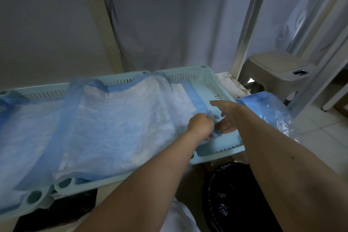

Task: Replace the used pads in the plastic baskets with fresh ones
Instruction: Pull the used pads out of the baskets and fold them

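both hands are over the right basket [211, 83], close together. left hand [200, 125] has its fingers curled tight, and i see it pinching the bunched blue corner of the pad [120, 115]. right hand [228, 117] is just beside it with fingers stretched out and loose; the finger tips touch the same crumpled corner, but i cannot tell if they grip it. the pad is white in the middle with a blue edge. it lies spread out in the light blue plastic basket, and its far edge climbs up the back wall. the right part of the basket floor is bare. a second basket [33, 198] sits touching the first one on the left, and it has a pad [24, 128] in it too, one that laps over the middle where the baskets meet. to the right of the basket i see a pack of blue pads [267, 107] in clear plastic. down below, near my arms, is a bin with a black bag [233, 198] in it. a beige plastic stool [278, 69] stands on the tiled floor at the far right. a grey curtain [160, 20] hangs behind the baskets.
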Demonstrator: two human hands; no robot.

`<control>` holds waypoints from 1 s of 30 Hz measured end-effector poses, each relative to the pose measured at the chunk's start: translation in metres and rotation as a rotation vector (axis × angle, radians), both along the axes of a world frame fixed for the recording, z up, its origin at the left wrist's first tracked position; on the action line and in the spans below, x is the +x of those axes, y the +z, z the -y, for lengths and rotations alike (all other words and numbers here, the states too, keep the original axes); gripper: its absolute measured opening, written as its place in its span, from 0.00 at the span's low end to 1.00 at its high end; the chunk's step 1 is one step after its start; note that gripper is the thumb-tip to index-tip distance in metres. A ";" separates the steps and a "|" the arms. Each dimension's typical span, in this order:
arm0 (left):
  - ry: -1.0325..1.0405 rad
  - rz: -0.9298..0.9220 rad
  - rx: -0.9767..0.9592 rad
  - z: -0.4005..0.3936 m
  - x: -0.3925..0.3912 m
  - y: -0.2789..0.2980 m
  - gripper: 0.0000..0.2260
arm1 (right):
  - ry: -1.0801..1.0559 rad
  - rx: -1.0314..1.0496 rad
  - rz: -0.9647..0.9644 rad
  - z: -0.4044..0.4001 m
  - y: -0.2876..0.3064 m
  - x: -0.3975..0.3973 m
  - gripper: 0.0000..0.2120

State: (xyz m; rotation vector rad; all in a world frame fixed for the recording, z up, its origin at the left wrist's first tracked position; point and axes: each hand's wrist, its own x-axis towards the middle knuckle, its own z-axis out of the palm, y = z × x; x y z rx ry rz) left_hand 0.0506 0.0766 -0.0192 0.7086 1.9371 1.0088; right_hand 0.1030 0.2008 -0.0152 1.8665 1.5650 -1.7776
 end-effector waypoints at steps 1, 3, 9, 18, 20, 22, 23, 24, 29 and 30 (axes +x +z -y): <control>-0.061 -0.014 -0.025 0.002 0.004 0.005 0.17 | 0.043 0.013 0.021 0.003 0.002 0.000 0.34; -0.216 -0.071 -0.056 0.006 0.011 0.011 0.18 | 0.127 0.103 0.036 0.011 0.008 -0.002 0.26; -0.175 -0.347 0.074 0.029 0.003 0.020 0.14 | 0.663 0.650 0.463 0.036 0.029 0.007 0.17; 0.066 -0.506 -0.057 0.083 -0.048 0.030 0.11 | 0.736 0.609 0.508 0.059 0.029 0.001 0.18; 0.108 -0.528 -0.106 0.097 -0.060 0.030 0.10 | 0.754 0.604 0.527 0.064 0.026 0.001 0.18; 0.154 -0.557 -0.151 0.112 -0.074 0.030 0.09 | 0.761 0.700 0.511 0.068 0.026 0.000 0.17; 0.183 -0.572 -0.174 0.120 -0.080 0.030 0.09 | 0.705 0.726 0.485 0.068 0.022 -0.003 0.17; 0.215 -0.589 -0.198 0.128 -0.087 0.031 0.08 | 0.573 0.754 0.360 0.066 0.018 -0.007 0.17; 0.368 -0.678 -0.268 0.175 -0.118 0.030 0.09 | 0.196 0.944 -0.210 0.084 0.027 -0.054 0.16; 0.395 -0.700 -0.286 0.184 -0.124 0.030 0.08 | 0.207 0.967 -0.290 0.099 0.038 -0.064 0.14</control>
